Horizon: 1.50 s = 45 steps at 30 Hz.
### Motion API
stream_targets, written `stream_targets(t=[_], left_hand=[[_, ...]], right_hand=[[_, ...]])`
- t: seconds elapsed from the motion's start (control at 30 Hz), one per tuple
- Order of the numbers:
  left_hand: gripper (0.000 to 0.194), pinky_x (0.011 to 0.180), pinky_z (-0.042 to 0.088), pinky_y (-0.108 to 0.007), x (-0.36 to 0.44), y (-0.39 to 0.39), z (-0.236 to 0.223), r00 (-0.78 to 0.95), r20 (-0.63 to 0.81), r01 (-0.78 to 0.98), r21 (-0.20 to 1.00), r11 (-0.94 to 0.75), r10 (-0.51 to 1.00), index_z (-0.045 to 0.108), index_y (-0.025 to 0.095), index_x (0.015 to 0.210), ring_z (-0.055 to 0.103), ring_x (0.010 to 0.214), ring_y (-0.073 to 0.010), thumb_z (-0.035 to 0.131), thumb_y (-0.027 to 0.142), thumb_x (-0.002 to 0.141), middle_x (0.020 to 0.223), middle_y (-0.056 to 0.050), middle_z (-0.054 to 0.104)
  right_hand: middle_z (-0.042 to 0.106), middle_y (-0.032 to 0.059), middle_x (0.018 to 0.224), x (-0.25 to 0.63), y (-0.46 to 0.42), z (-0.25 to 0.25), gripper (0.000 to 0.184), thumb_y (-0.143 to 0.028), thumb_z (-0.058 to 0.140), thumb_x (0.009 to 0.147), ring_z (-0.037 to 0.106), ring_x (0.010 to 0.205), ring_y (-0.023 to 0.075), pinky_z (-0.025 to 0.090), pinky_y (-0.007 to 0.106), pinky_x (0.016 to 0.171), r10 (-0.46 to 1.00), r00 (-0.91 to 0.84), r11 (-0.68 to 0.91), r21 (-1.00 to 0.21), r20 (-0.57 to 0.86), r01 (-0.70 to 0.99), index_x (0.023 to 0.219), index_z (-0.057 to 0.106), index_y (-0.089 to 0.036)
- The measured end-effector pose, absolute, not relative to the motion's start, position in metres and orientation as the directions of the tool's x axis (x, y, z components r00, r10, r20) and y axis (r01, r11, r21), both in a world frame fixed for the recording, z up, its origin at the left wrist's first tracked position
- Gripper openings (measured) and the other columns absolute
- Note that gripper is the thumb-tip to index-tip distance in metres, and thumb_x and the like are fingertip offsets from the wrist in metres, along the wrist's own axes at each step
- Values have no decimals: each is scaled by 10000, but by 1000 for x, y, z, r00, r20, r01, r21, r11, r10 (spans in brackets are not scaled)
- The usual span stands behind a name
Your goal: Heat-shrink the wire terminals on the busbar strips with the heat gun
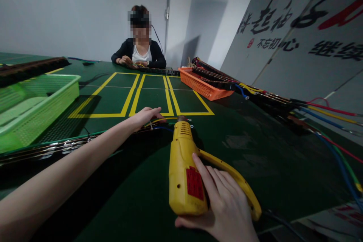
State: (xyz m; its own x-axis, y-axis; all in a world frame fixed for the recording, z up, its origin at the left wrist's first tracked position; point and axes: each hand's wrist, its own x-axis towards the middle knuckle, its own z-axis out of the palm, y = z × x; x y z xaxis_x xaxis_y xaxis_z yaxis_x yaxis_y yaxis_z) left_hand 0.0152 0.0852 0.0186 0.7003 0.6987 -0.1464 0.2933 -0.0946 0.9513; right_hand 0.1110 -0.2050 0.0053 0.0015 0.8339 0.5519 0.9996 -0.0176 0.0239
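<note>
Right hand wraps heat gun, inside worktop's right edge; left hand at wires, grip unclear. Work seems midway; lugs free.

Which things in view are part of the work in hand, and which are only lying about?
Apparently in use:
yellow heat gun, in the right grip
colored wires at the left grip
dark strip near the wires

Apparently lying about:
green basket
orange basket
wired strips at right
</note>
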Motion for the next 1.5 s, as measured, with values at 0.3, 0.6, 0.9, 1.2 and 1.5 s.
stream_targets(t=[0.3, 0.6, 0.9, 1.2, 1.5], left_hand=[[487, 652, 429, -291, 16, 84, 20, 698, -150, 321, 939, -119, 700, 751, 153, 701, 583, 648, -188, 450, 526, 790, 727, -65, 714], [484, 686, 448, -306, 16, 82, 19, 711, -145, 274, 958, -81, 688, 739, 153, 676, 598, 661, -203, 502, 570, 739, 703, -67, 704], [534, 700, 430, -309, 16, 85, 17, 664, -115, 308, 943, -130, 739, 720, 142, 663, 577, 693, -208, 549, 648, 669, 742, -85, 701], [599, 704, 449, -307, 17, 86, 14, 676, -149, 278, 959, -63, 722, 719, 120, 674, 597, 683, -204, 611, 703, 587, 755, -102, 706], [553, 595, 436, -309, 16, 84, 17, 673, -207, 329, 944, -37, 710, 738, 142, 741, 594, 641, -212, 595, 662, 623, 719, -84, 702]], right_hand=[[643, 104, 983, 110, -208, -1, 1171, -878, 433, 629, 612, 848, 220, 446, 335, 777, 825, 20, -75, 75, 565, 994, 1435, 245, -49], [658, 108, 864, 74, -199, 1, 966, -800, 220, 790, 633, 733, 205, 451, 333, 702, 771, -45, -18, 92, 636, 996, 1292, 466, -13], [641, 92, 870, 48, -197, -15, 502, -163, 157, 950, 603, 748, 192, 431, 337, 744, 772, -76, -34, 161, 631, 986, 1368, 425, -89], [640, 86, 888, 55, -199, -10, 528, -244, 93, 976, 596, 769, 186, 423, 333, 737, 770, -68, 3, 102, 634, 995, 1385, 400, -113], [622, 77, 857, 80, -205, 1, 1015, -851, 287, 728, 584, 740, 186, 421, 315, 720, 803, 20, 18, -58, 595, 998, 1386, 385, -83]])
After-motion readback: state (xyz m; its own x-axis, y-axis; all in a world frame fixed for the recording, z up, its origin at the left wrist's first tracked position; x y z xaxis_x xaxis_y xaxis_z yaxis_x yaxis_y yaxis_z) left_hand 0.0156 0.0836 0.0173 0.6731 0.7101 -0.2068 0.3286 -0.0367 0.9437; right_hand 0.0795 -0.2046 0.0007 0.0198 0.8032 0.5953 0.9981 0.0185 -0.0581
